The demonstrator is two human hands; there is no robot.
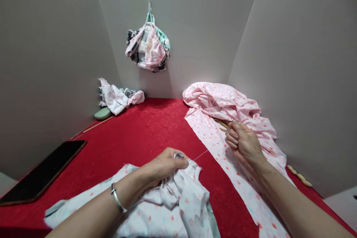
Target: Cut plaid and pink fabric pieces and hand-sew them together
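My left hand [164, 163] pinches a piece of white cloth with pinkish-red dots [161, 219], bunched into folds between thumb and fingers. From that pinch a taut thin white thread [205, 152] runs up and right to my right hand [245, 141]. The right fingers are curled closed on the thread's far end; whether a needle is in them is too small to tell. Beneath and behind my right hand spreads a longer pink dotted cloth [223, 98], heaped at the back with a strip reaching forward. Gold-coloured scissors [221, 122] lie partly hidden beside my right knuckles.
Grey panels [200, 37] enclose the red work surface [145, 130]. A bundle of gathered fabric pieces [149, 46] hangs from a hook. At left are cloth scraps [117, 96], a green oval object [102, 113] and a phone [44, 171]. Pale lumpy pieces [302, 178] lie at right.
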